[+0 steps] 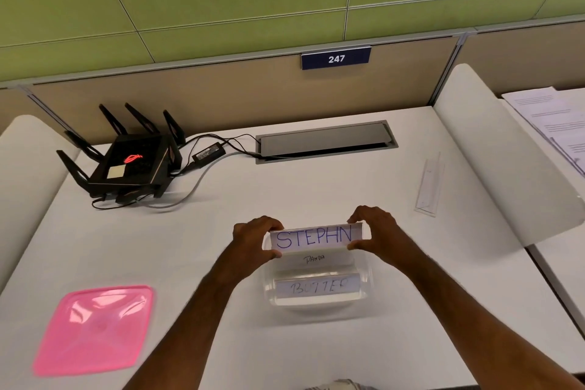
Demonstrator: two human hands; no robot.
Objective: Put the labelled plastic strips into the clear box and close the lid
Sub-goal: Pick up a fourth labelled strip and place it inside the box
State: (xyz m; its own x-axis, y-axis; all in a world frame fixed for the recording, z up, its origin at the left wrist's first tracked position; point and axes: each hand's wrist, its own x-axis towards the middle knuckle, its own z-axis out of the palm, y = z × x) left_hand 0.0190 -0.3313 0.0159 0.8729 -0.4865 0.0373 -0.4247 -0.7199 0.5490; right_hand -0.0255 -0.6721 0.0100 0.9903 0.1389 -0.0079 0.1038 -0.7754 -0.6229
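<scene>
I hold a clear plastic strip labelled "STEPHN" (315, 237) by its two ends, my left hand (254, 239) pinching the left end and my right hand (375, 226) the right end. It hovers over the far edge of the clear box (364, 293), which sits open on the table. Inside the box lie a strip labelled "PANDA" (314, 259) and one labelled "BUTTER" (318, 287). The pink lid (95, 328) lies flat at the near left, apart from the box. Another clear strip (430, 185) rests on the table at the right.
A black router (129, 165) with antennas and its cables occupies the far left. A grey cable hatch (326, 141) is set into the table's back. White side dividers stand left and right, with papers (557, 127) beyond the right one.
</scene>
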